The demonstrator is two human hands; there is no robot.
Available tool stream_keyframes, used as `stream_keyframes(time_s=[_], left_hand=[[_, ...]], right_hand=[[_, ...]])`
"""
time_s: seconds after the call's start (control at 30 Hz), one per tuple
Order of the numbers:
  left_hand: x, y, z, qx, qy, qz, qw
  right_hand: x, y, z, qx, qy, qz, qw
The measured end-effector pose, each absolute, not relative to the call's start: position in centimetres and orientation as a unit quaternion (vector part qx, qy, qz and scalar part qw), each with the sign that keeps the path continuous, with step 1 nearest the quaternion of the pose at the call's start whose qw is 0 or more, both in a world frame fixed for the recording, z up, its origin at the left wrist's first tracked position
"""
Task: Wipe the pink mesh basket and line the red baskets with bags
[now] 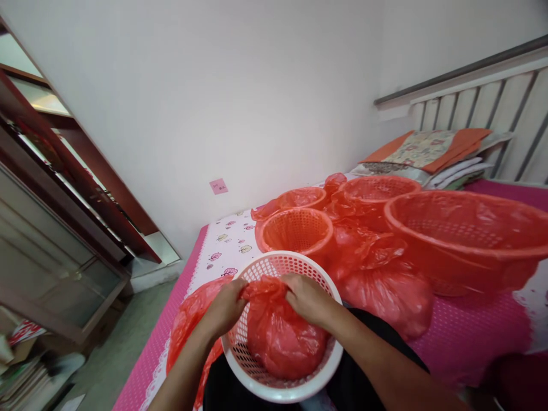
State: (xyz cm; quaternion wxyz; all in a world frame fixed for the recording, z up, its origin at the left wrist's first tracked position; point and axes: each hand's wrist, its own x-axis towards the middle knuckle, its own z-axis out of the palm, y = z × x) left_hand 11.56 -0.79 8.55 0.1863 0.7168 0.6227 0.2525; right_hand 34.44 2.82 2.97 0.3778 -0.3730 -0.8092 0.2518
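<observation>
On my lap rests a white perforated plastic basket (280, 395), its round opening facing up. Inside it sits a bunched red plastic bag (286, 342), rounded and shiny. My left hand (229, 305) grips the gathered top of this bag on the left, fingers closed. On the right side of the same top, my right hand (306, 297) pinches the plastic. The bag's contents, if any, cannot be made out. Just beyond the white basket stands a basket lined with red plastic (297, 231).
Several more baskets covered in red plastic stand on the bed, including a large one (466, 245) at right. Loose red bags (385, 291) lie among them. Folded bedding (432, 148) is by the radiator (479, 108). A white wall (222, 103) rises behind; a door (60, 251) is at left.
</observation>
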Motion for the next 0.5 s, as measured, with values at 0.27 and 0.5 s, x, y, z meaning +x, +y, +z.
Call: stream_keyframes(time_s=[0.27,0.5], left_hand=[[13.5,0.1,8.6,0.507,0.551,0.517,0.415],[13.5,1.5,9.2,0.453,0.537,0.609,0.369]], right_hand=[[35.6,3.2,4.1,-0.334,-0.704,0.369,0.507],[36.6,3.3,3.0,-0.417,-0.782,0.284,0.367]])
